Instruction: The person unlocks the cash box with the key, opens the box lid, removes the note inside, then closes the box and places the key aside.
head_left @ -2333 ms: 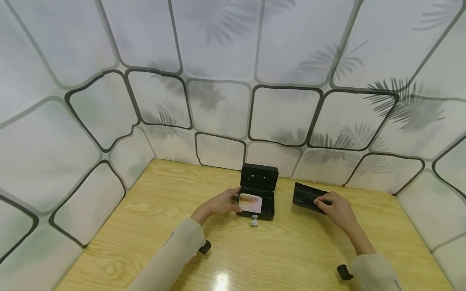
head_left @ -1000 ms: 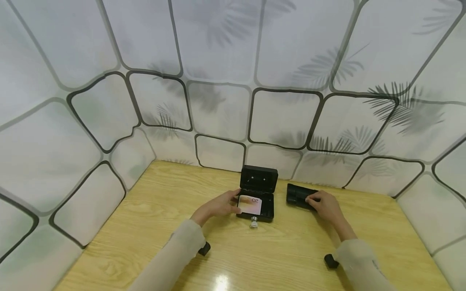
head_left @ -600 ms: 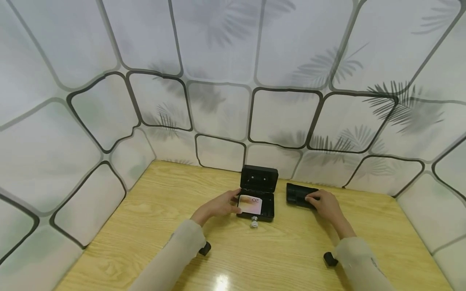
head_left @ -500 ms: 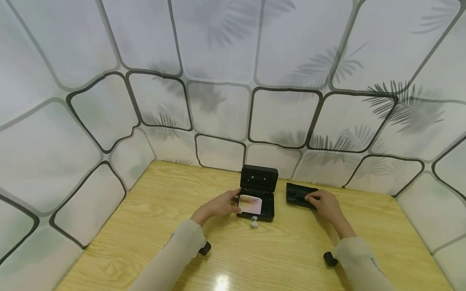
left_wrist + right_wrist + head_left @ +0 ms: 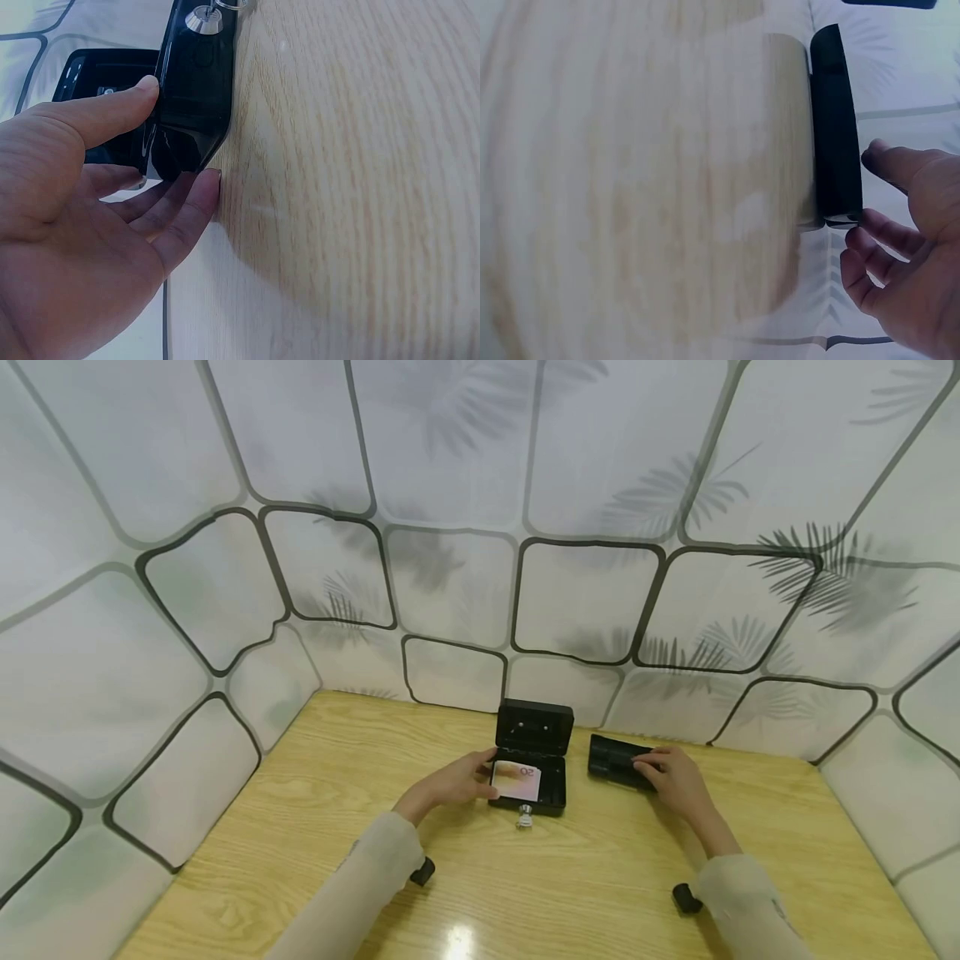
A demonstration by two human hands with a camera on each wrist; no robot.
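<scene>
The right hand (image 5: 678,781) pinches a black tray (image 5: 611,758) near its right end, thumb on the inner side. The right wrist view shows its other fingers curved beside the tray's end; the head view hides most of them. Whether the tray rests on the wood or hangs just above it, I cannot tell.

The left hand (image 5: 450,779) grips the left end of a black cash box (image 5: 551,811). The left wrist view shows the thumb laid on the rim and the fingers bent at the outer side, close to the bottom edge.

The box stands on the wooden table (image 5: 600,877) just left of the tray, a strip of wood between them. Its lid (image 5: 532,727) is raised at the back. From the head, a pinkish banknote (image 5: 517,782) marked 20 shows in the left part of the box; neither wrist view reveals it. At the front wall, the left wrist view makes out a round metal lock (image 5: 205,22) and part of a ring (image 5: 231,4), only a silvery blob from above.

Behind rises a white wall (image 5: 450,577) with dark outlines and leaf prints.
</scene>
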